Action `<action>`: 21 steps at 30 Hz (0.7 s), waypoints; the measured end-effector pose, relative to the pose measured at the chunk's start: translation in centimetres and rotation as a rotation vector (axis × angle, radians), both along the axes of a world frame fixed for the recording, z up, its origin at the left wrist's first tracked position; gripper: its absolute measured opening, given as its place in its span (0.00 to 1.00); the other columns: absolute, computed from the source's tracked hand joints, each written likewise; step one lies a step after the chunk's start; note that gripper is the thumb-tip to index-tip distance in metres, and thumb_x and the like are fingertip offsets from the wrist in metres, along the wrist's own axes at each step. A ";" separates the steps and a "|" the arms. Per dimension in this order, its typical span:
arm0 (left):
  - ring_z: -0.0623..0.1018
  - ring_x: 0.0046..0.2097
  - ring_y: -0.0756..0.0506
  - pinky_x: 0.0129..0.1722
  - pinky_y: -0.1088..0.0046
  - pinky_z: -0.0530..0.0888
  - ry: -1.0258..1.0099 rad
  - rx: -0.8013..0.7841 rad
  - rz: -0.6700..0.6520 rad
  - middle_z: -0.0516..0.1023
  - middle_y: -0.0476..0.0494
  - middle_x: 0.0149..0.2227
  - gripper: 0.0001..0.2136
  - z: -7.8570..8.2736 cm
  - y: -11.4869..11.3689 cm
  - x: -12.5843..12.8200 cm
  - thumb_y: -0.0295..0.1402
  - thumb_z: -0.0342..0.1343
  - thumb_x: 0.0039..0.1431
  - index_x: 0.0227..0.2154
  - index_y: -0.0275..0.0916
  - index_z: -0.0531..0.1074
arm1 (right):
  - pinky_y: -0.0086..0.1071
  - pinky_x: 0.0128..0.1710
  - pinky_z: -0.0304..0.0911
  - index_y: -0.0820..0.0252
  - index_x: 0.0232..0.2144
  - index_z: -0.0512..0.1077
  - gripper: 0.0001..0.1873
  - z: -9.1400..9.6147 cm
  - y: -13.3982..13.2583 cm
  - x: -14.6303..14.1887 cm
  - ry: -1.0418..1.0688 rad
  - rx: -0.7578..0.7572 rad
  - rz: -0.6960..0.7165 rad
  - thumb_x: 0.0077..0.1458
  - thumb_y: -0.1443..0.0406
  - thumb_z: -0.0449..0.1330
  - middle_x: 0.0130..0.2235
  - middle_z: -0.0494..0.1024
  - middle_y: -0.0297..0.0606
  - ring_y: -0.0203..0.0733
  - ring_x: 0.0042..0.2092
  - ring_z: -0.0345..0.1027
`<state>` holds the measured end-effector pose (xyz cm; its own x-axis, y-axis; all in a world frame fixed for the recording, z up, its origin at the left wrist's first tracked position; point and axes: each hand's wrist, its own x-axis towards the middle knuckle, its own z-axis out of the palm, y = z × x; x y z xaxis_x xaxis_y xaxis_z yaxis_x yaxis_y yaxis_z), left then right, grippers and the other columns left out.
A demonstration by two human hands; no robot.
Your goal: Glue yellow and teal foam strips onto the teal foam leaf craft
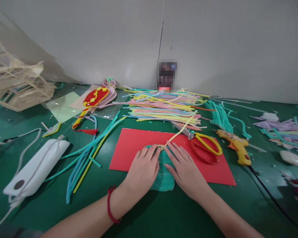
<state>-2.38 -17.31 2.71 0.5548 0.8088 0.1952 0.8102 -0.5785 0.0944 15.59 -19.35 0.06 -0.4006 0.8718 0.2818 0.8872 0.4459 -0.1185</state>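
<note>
A green ribbed piece (163,180), apparently built from pipe cleaners laid side by side, lies partly on a red sheet (129,142) and is half covered by my hands. Along its far edge runs a pale yellow pipe cleaner (182,129), its loose end slanting up to the right. My left hand (142,168) is closed, its fingertips gripping the green piece at that edge. With its fingertips on the yellow pipe cleaner, my right hand (185,165) presses it to the edge, thumb over the green piece. The exact fingertip contact is hidden.
Red-and-yellow-handled scissors (206,148) lie on the red sheet's right side, by a yellow glue gun (234,145). Behind spreads a pile of pastel pipe cleaners (164,105). A white power bank (37,168) with cables and loose blue-green pipe cleaners (89,155) are at left.
</note>
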 end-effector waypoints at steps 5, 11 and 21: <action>0.72 0.49 0.39 0.44 0.61 0.71 0.039 -0.011 0.016 0.71 0.38 0.55 0.17 0.1 -0.1 0.0 0.28 0.45 0.63 0.55 0.35 0.65 | 0.45 0.59 0.56 0.57 0.62 0.57 0.26 0.0 -0.1 0.0 0.015 -0.004 -0.001 0.63 0.56 0.46 0.63 0.61 0.41 0.46 0.64 0.50; 0.72 0.49 0.39 0.43 0.61 0.71 0.050 0.004 0.054 0.70 0.37 0.55 0.18 0.2 -0.3 0.1 0.28 0.44 0.64 0.55 0.37 0.65 | 0.46 0.59 0.57 0.56 0.62 0.57 0.26 0.1 -0.1 -0.1 0.014 -0.012 -0.006 0.64 0.56 0.46 0.63 0.61 0.41 0.47 0.64 0.50; 0.72 0.50 0.39 0.43 0.61 0.71 0.071 0.019 0.063 0.70 0.37 0.54 0.18 0.3 -0.5 0.2 0.28 0.44 0.64 0.55 0.37 0.66 | 0.48 0.59 0.57 0.55 0.62 0.56 0.26 0.1 -0.2 -0.2 0.026 -0.025 -0.013 0.64 0.56 0.46 0.63 0.60 0.42 0.48 0.64 0.50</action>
